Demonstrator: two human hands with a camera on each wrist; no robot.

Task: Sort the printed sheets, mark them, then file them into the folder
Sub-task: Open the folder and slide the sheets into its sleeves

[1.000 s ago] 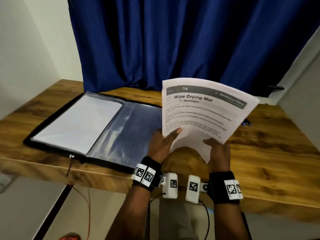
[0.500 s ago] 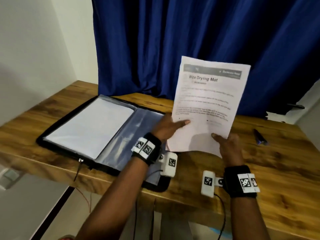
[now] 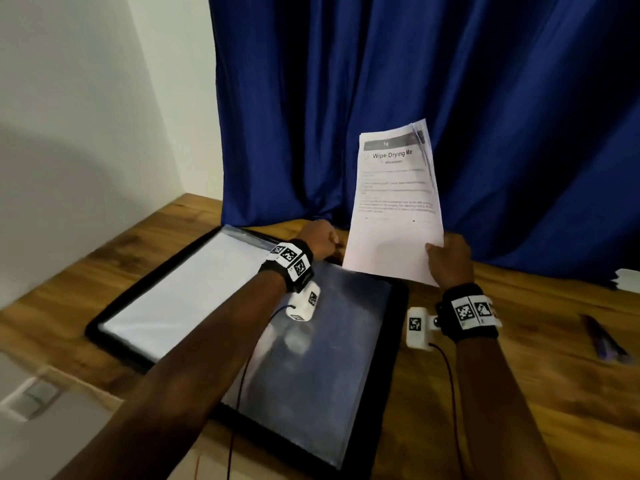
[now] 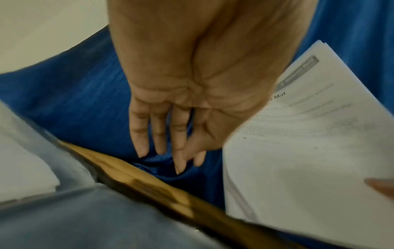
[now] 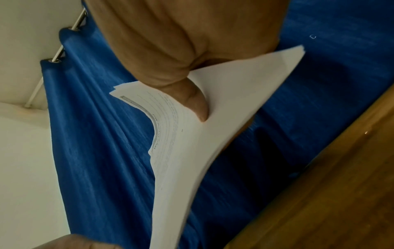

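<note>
A thin stack of printed sheets (image 3: 391, 216) headed "Wipe Drying Mat" stands upright above the table, pinched at its lower right corner by my right hand (image 3: 448, 259). In the right wrist view the thumb (image 5: 195, 104) presses the front of the sheets (image 5: 192, 143). My left hand (image 3: 318, 239) is free of the sheets, over the far edge of the open black folder (image 3: 391, 375). In the left wrist view its fingers (image 4: 160, 134) hang straight and hold nothing, with the sheets (image 4: 309, 151) to their right. The folder's left side holds a white sheet (image 3: 194, 289); its right side is a clear sleeve (image 3: 322, 362).
A wooden table (image 3: 519, 393) carries the folder. A dark pen (image 3: 604, 341) lies at the right. More white paper (image 3: 628, 280) shows at the right edge by the blue curtain (image 3: 381, 81). A white wall (image 3: 86, 116) stands on the left.
My left hand has let go of the sheets and moved left over the folder's far edge. The right hand alone now holds the sheets, turned more edge-on. The view has shifted.
</note>
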